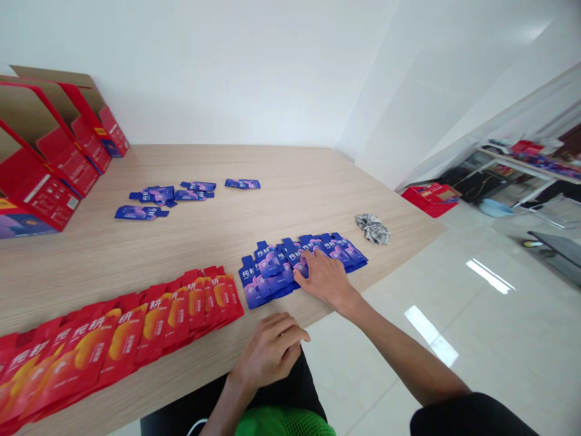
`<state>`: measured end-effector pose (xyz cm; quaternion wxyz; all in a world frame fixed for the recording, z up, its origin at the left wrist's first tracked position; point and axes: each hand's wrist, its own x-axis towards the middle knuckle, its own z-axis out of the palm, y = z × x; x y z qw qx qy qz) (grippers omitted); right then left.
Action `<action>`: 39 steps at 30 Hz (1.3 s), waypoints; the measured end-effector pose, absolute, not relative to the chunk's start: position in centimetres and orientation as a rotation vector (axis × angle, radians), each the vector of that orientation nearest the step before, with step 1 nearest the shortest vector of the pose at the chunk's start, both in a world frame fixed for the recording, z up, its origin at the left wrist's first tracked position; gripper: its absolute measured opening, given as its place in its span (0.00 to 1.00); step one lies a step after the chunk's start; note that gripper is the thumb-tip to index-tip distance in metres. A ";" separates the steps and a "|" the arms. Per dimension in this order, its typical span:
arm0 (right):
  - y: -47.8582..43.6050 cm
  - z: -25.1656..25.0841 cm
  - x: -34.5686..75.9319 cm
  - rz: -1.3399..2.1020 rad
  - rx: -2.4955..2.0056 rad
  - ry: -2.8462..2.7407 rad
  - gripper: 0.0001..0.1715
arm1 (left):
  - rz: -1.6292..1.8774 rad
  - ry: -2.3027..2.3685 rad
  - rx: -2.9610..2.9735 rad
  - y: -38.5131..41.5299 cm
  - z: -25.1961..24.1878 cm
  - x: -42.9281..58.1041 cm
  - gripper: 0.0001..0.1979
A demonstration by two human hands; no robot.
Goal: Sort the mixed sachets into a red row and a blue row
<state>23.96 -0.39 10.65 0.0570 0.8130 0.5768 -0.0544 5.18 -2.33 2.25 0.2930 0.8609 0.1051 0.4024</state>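
Note:
My right hand (324,275) reaches onto a row of blue pouches (267,284), its fingertips touching the ones in the middle of the row. Whether it grips a pouch is hard to see. My left hand (272,348) hovers at the table's front edge, fingers curled, and what it may hold is hidden. Left of the blue row, a long overlapping row of red pouches (158,321) runs to the lower left corner. Farther back lie several loose blue pouches (157,194), with one separate blue pouch (242,183) to their right.
Open red boxes (59,175) stand at the table's left. A crumpled striped cloth (373,229) lies near the right end of the wooden table (290,206). Beyond it, a red crate (431,198) rests on the floor, with a cluttered table (535,160) farther off.

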 end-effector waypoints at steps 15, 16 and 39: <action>-2.1 11.5 27.2 -0.028 2.749 1.763 0.30 | 1.005 0.284 2.260 -2.2 1.0 5.6 0.12; -2.5 11.6 28.9 0.012 2.822 1.727 0.30 | 1.001 0.291 2.258 -2.2 0.9 5.6 0.12; -3.6 3.6 49.9 -0.413 3.028 1.706 0.28 | 0.943 0.332 2.227 -2.0 0.8 5.3 0.13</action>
